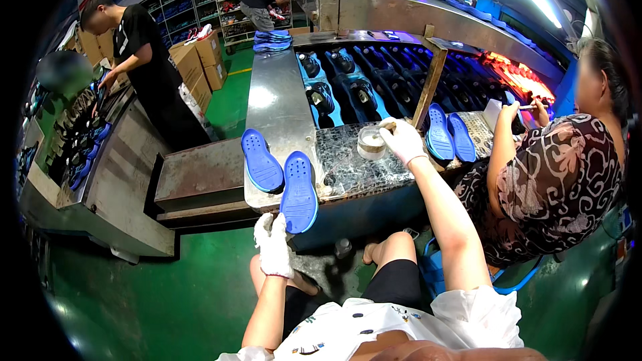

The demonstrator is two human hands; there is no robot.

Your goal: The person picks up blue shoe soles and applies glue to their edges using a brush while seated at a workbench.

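Observation:
My left hand (273,247), in a white glove, pinches the heel end of a blue shoe sole (299,194) that juts over the bench's front edge. Another blue sole (261,160) lies just left of it on the metal top. My right hand (404,142), gloved too, is closed beside the rim of a small round tub (370,143) with whitish contents. Whatever its fingers grip is hidden. To the right of that hand, a pair of blue soles (449,135) rests on the bench.
Behind the tub, dark shoe uppers and blue soles (361,87) sit in rows, under a wooden post (431,80). A red-glowing section (521,80) lies at far right. A seated co-worker (548,174) works close on my right; another person (140,67) stands at left.

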